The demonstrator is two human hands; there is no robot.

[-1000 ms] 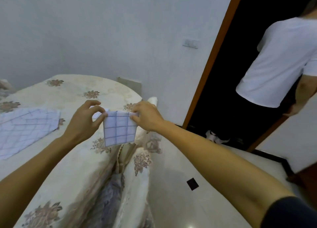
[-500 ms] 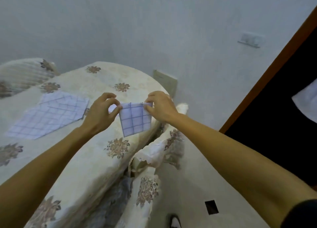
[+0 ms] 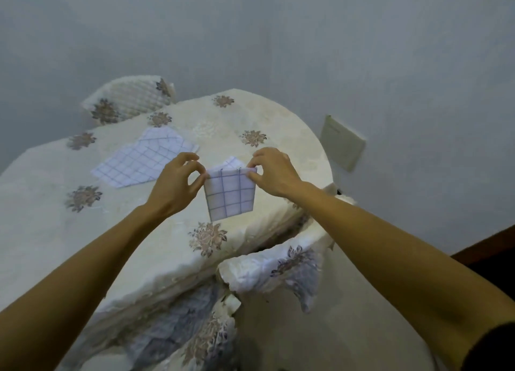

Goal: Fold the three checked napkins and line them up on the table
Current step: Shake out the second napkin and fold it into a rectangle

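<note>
A small folded white napkin with blue checks [image 3: 230,193] hangs in the air above the table's near right part. My left hand [image 3: 174,188] pinches its upper left corner and my right hand [image 3: 271,172] pinches its upper right corner. Unfolded checked napkins [image 3: 145,158] lie flat, overlapping, on the table [image 3: 50,211] to the left of my hands; how many lie there I cannot tell. The table wears a cream cloth with brown flower prints.
A chair back in a cream flowered cover [image 3: 131,99] stands behind the table's far left. Another covered chair [image 3: 281,267] sits at the table's near right edge. A beige plate [image 3: 342,143] is fixed to the grey wall at right.
My view has swung left and down, away from the doorway and the person in it. Both hands keep hold of the folded napkin, which now hangs over the table top.
</note>
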